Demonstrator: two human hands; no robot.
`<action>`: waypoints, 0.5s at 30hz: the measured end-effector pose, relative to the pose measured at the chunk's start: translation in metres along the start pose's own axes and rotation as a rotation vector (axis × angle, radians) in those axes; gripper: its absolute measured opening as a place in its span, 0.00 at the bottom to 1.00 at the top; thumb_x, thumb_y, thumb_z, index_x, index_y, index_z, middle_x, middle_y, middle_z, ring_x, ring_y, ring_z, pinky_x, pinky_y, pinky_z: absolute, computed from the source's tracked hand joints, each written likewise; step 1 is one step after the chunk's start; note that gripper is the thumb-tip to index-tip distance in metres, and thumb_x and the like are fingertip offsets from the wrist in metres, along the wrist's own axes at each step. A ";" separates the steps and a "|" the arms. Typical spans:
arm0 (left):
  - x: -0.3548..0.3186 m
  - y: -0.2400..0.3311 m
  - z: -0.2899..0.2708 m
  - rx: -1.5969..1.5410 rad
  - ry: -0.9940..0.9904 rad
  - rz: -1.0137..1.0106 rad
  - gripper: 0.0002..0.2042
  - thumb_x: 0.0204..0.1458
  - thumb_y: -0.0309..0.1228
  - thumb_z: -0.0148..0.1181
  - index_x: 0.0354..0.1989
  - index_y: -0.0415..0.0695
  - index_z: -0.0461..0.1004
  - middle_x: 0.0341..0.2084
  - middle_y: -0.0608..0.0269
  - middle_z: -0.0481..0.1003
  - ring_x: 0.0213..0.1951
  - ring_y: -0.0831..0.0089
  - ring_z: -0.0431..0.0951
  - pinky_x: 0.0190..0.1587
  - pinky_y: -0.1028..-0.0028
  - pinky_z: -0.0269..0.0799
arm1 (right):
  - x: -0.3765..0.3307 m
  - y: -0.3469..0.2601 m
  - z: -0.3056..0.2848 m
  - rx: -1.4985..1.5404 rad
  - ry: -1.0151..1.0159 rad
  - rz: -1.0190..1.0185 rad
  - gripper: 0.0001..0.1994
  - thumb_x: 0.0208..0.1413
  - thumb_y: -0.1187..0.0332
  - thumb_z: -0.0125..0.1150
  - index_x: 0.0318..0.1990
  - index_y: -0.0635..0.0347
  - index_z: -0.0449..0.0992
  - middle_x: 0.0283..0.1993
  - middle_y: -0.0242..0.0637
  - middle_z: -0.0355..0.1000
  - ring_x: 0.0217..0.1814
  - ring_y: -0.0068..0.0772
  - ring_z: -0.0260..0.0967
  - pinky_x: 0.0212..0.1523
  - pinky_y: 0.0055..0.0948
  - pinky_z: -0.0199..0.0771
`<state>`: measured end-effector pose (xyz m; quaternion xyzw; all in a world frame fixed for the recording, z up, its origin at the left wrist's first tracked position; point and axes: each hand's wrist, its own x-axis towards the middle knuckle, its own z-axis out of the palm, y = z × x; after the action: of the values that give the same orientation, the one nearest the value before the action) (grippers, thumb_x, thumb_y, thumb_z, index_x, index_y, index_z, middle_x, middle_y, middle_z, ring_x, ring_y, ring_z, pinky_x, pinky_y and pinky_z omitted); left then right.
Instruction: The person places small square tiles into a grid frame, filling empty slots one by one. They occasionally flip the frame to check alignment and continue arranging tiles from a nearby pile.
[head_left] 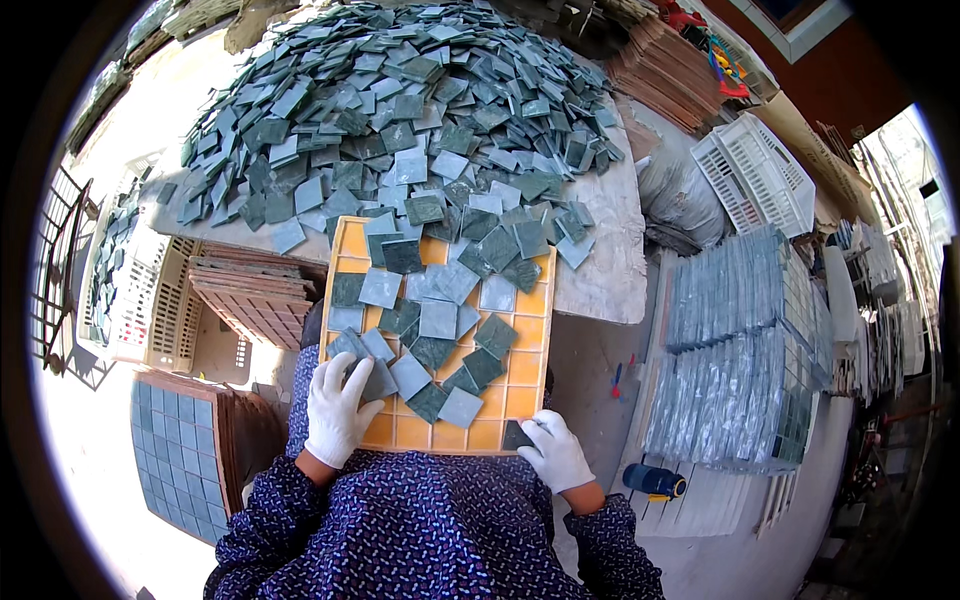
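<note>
An orange tray [408, 436] with raised grid lines leans from the table edge to my lap. Loose square green-grey stone tiles lie over much of it, overlapping and at odd angles. My left hand [338, 410], in a white glove, is at the tray's left side, with thumb and fingers closed about a grey-green tile [378, 382]. At the tray's near right corner my gloved right hand [558, 452] pinches a dark tile [516, 436] over a corner cell. Bare orange cells [526, 366] show along the right side and the near edge.
A large heap of similar tiles [400, 100] covers the table [610, 250] ahead. Stacked filled tile sheets [180, 455] stand at left, wrapped stacks [725, 390] at right. White crates [755, 175] stand on both sides. A dark blue bottle [652, 481] lies at lower right.
</note>
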<state>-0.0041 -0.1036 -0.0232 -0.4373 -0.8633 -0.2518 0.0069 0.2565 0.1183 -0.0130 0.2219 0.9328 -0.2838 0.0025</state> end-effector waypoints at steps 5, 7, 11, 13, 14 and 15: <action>-0.001 0.001 0.000 0.013 -0.025 -0.014 0.34 0.34 0.30 0.71 0.57 0.49 0.69 0.52 0.55 0.64 0.53 0.53 0.64 0.56 0.59 0.63 | 0.004 -0.001 0.006 -0.127 0.036 -0.138 0.21 0.48 0.68 0.63 0.52 0.58 0.70 0.48 0.41 0.66 0.48 0.43 0.69 0.47 0.38 0.73; -0.004 -0.003 -0.002 -0.026 -0.010 -0.016 0.34 0.34 0.29 0.71 0.57 0.46 0.68 0.54 0.52 0.64 0.55 0.51 0.64 0.56 0.59 0.64 | 0.006 0.000 -0.003 -0.153 0.048 -0.183 0.22 0.49 0.67 0.63 0.53 0.59 0.70 0.48 0.41 0.66 0.46 0.44 0.70 0.46 0.38 0.73; -0.015 -0.017 -0.003 -0.071 0.139 -0.125 0.36 0.43 0.31 0.68 0.63 0.39 0.61 0.62 0.45 0.59 0.62 0.47 0.61 0.63 0.59 0.59 | 0.006 0.001 0.003 0.303 0.177 0.397 0.23 0.53 0.61 0.61 0.55 0.60 0.67 0.48 0.48 0.69 0.44 0.54 0.70 0.45 0.45 0.72; -0.019 -0.037 0.009 -0.126 0.259 -0.200 0.34 0.49 0.37 0.64 0.63 0.37 0.60 0.60 0.43 0.61 0.62 0.48 0.62 0.63 0.61 0.59 | 0.000 0.011 0.024 0.153 0.215 0.338 0.22 0.55 0.61 0.58 0.55 0.61 0.67 0.46 0.50 0.70 0.44 0.56 0.70 0.44 0.46 0.71; -0.022 -0.047 0.012 -0.215 0.207 -0.240 0.33 0.50 0.37 0.63 0.63 0.36 0.60 0.60 0.44 0.62 0.62 0.50 0.62 0.64 0.62 0.58 | 0.000 0.015 0.033 0.078 0.235 0.303 0.21 0.55 0.62 0.57 0.55 0.61 0.67 0.45 0.51 0.70 0.44 0.57 0.69 0.44 0.47 0.71; -0.025 -0.055 0.014 -0.303 0.154 -0.282 0.32 0.52 0.37 0.61 0.63 0.36 0.60 0.60 0.44 0.63 0.62 0.52 0.63 0.64 0.62 0.57 | 0.005 0.010 0.028 0.104 0.194 0.316 0.20 0.56 0.62 0.55 0.53 0.62 0.67 0.42 0.53 0.71 0.44 0.57 0.69 0.45 0.47 0.70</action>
<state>-0.0272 -0.1435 -0.0645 -0.2878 -0.8651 -0.4097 -0.0285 0.2530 0.1131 -0.0424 0.3917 0.8664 -0.3050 -0.0546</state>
